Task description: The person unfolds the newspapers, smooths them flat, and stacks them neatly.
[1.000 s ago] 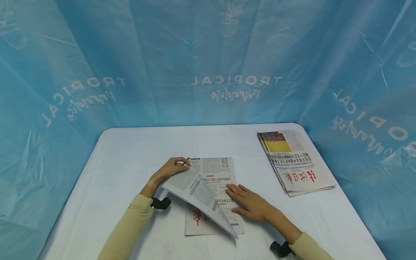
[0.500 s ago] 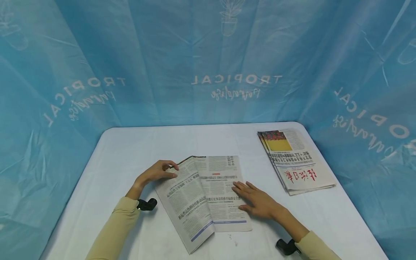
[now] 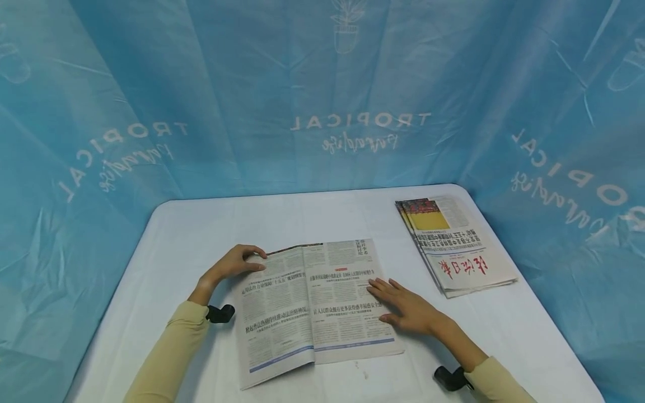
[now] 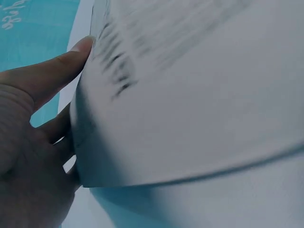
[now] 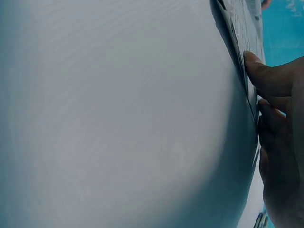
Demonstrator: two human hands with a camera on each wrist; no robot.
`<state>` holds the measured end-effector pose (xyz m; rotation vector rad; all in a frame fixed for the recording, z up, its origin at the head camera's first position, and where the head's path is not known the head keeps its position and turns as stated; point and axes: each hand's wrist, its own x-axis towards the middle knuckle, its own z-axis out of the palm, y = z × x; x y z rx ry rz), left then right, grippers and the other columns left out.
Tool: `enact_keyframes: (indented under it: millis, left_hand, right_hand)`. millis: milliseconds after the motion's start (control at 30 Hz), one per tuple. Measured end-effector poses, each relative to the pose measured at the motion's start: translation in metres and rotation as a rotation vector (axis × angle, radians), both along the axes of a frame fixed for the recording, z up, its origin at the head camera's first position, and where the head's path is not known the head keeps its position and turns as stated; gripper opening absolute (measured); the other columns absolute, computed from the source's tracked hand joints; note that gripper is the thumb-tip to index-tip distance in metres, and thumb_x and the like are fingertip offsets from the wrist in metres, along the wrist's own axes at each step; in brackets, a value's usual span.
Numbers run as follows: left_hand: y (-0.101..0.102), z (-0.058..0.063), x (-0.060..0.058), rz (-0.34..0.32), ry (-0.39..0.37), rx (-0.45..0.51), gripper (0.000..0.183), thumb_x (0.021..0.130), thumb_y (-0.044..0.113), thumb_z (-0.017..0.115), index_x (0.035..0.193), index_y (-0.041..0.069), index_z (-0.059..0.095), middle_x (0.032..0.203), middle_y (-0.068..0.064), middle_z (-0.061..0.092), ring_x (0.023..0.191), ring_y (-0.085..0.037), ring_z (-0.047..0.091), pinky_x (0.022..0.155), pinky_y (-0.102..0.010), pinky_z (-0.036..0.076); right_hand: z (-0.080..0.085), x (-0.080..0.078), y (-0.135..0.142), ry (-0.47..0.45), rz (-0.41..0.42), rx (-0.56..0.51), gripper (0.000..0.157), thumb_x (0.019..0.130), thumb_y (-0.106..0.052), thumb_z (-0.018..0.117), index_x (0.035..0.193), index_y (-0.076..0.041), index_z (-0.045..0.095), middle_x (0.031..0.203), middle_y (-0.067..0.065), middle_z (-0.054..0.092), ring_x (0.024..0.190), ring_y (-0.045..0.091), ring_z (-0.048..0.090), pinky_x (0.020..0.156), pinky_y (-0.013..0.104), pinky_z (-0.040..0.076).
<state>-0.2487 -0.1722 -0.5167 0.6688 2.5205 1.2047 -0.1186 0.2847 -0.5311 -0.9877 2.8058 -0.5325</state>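
A newspaper (image 3: 347, 330) lies spread on the white table, its left page turned over to the left of the centre fold. My left hand (image 3: 233, 264) holds that page at its far left edge. In the left wrist view, the thumb of the left hand (image 4: 38, 90) is on the page's edge, with the other fingers behind the paper (image 4: 199, 114). My right hand (image 3: 410, 307) rests on the right page with fingers extended. The right wrist view has the right hand (image 5: 280, 114) at the edge of the layered sheets (image 5: 244, 23).
A stack of folded newspapers (image 3: 456, 252), its top one showing a red headline and a yellow picture, lies at the table's far right. Blue curtains (image 3: 322, 84) with white lettering hang behind and beside the white table (image 3: 211, 224).
My left hand has carried the raised page leftward and lowered it, so the newspaper now lies opened out. The right hand has stayed on the right page, shifting slightly right.
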Motion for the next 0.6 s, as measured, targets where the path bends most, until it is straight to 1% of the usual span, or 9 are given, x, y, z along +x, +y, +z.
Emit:
enact_keyframes:
  millis: [100, 133, 200, 267, 300, 400, 467, 533, 600]
  left_hand:
    - [-0.001, -0.003, -0.002, 0.031, 0.045, -0.036, 0.029, 0.087, 0.019, 0.074, 0.111, 0.005, 0.069, 0.123, -0.022, 0.061, 0.097, -0.029, 0.057, 0.091, -0.047, 0.043]
    - [-0.005, -0.004, 0.0, 0.052, 0.061, -0.05, 0.029, 0.087, 0.02, 0.074, 0.111, 0.005, 0.069, 0.124, -0.022, 0.06, 0.101, -0.032, 0.057, 0.093, -0.05, 0.042]
    - [-0.01, -0.005, 0.004, 0.098, 0.103, -0.077, 0.028, 0.086, 0.02, 0.075, 0.11, 0.006, 0.069, 0.126, -0.023, 0.061, 0.11, -0.037, 0.056, 0.098, -0.059, 0.036]
    - [-0.014, -0.005, 0.008, 0.152, 0.139, -0.101, 0.028, 0.085, 0.018, 0.076, 0.109, 0.007, 0.069, 0.126, -0.022, 0.061, 0.113, -0.041, 0.053, 0.098, -0.063, 0.029]
    - [-0.015, -0.005, 0.009, 0.172, 0.171, -0.124, 0.027, 0.084, 0.018, 0.077, 0.108, 0.007, 0.069, 0.125, -0.022, 0.061, 0.113, -0.043, 0.051, 0.096, -0.064, 0.028]
    - [-0.013, -0.005, 0.013, 0.211, 0.261, -0.192, 0.027, 0.082, 0.017, 0.078, 0.106, 0.009, 0.07, 0.127, -0.021, 0.057, 0.115, -0.046, 0.045, 0.094, -0.064, 0.025]
    - [-0.01, -0.006, 0.015, 0.206, 0.327, -0.243, 0.023, 0.083, 0.017, 0.077, 0.104, 0.012, 0.071, 0.128, -0.02, 0.055, 0.116, -0.045, 0.044, 0.094, -0.063, 0.026]
    - [-0.007, -0.006, 0.019, 0.173, 0.374, -0.277, 0.017, 0.085, 0.015, 0.076, 0.101, 0.014, 0.071, 0.129, -0.018, 0.054, 0.117, -0.043, 0.044, 0.095, -0.061, 0.028]
    - [-0.006, -0.004, 0.025, 0.127, 0.415, -0.306, 0.012, 0.087, 0.011, 0.073, 0.098, 0.015, 0.071, 0.129, -0.016, 0.055, 0.116, -0.041, 0.046, 0.094, -0.06, 0.03]
  right_hand:
    - [-0.002, 0.0, 0.001, 0.033, 0.011, -0.004, 0.07, 0.094, -0.043, 0.059, 0.151, -0.009, 0.037, 0.157, 0.01, 0.035, 0.144, 0.031, 0.032, 0.117, 0.035, 0.015]
    - [-0.002, -0.001, 0.0, 0.037, 0.021, -0.009, 0.07, 0.094, -0.043, 0.059, 0.15, -0.008, 0.038, 0.157, 0.01, 0.035, 0.144, 0.031, 0.032, 0.118, 0.033, 0.014]
    - [-0.002, -0.004, -0.003, 0.046, 0.038, -0.016, 0.07, 0.094, -0.044, 0.059, 0.15, -0.007, 0.039, 0.156, 0.011, 0.036, 0.143, 0.032, 0.033, 0.118, 0.03, 0.012]
    - [-0.002, -0.005, -0.005, 0.058, 0.053, -0.017, 0.069, 0.095, -0.043, 0.059, 0.149, -0.006, 0.039, 0.155, 0.013, 0.036, 0.143, 0.033, 0.034, 0.119, 0.027, 0.009]
    - [-0.002, -0.005, -0.005, 0.062, 0.055, -0.027, 0.069, 0.094, -0.042, 0.061, 0.149, -0.006, 0.04, 0.155, 0.013, 0.037, 0.142, 0.033, 0.035, 0.119, 0.026, 0.009]
    - [-0.001, -0.002, -0.003, 0.109, 0.059, -0.037, 0.07, 0.091, -0.04, 0.065, 0.147, -0.004, 0.043, 0.152, 0.014, 0.041, 0.139, 0.034, 0.039, 0.119, 0.022, 0.006]
    - [0.0, 0.002, 0.001, 0.152, 0.053, -0.04, 0.07, 0.088, -0.039, 0.068, 0.144, -0.003, 0.046, 0.15, 0.015, 0.045, 0.136, 0.033, 0.043, 0.119, 0.021, 0.004]
    - [0.003, 0.004, 0.004, 0.186, 0.045, -0.03, 0.07, 0.087, -0.039, 0.071, 0.143, -0.003, 0.048, 0.148, 0.014, 0.047, 0.134, 0.033, 0.046, 0.119, 0.022, 0.004]
    - [0.007, 0.004, 0.006, 0.197, 0.041, -0.024, 0.066, 0.086, -0.036, 0.072, 0.14, -0.004, 0.052, 0.146, 0.013, 0.05, 0.132, 0.033, 0.049, 0.119, 0.028, 0.008]
